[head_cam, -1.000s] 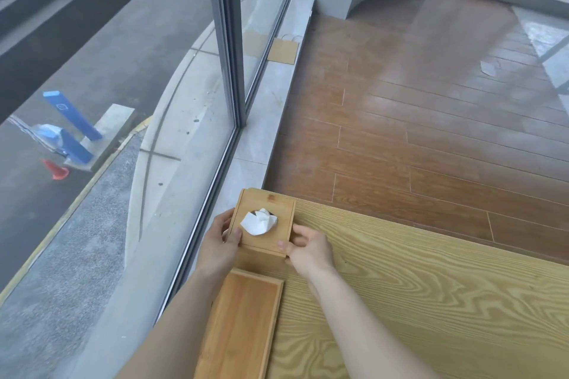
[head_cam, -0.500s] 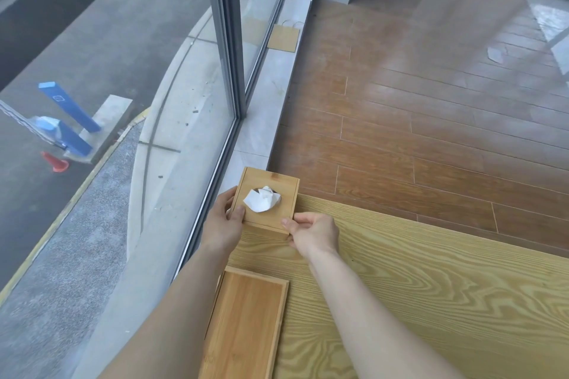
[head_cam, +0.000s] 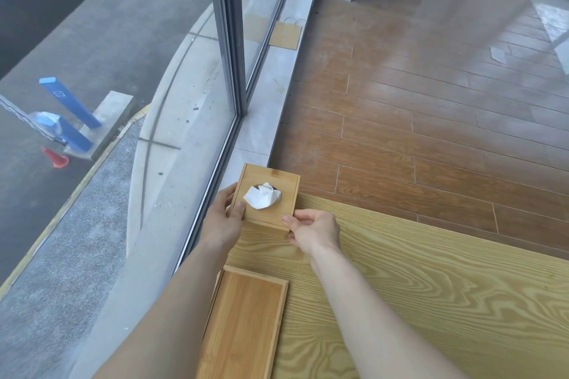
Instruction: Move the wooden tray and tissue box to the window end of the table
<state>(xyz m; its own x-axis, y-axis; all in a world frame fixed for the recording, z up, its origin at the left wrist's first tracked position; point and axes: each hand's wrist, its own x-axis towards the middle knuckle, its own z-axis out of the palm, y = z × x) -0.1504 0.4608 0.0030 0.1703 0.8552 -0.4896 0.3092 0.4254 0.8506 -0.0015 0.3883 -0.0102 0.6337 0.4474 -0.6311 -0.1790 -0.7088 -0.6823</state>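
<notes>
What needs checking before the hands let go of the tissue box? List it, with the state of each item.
1. Left hand on the tissue box: ok, fingers on its left side.
2. Right hand on the box: ok, fingertips pinch its near right corner.
3. Box at the window end of the table: ok, at the far corner by the glass.
4. Box fully supported by the table: cannot tell, its far edge shows past the table corner and it may be lifted.
5. Tray at the window end: ok, flat along the window-side edge, just nearer than the box.
6. Tissue in place: ok, sticking up through the top opening.
</notes>
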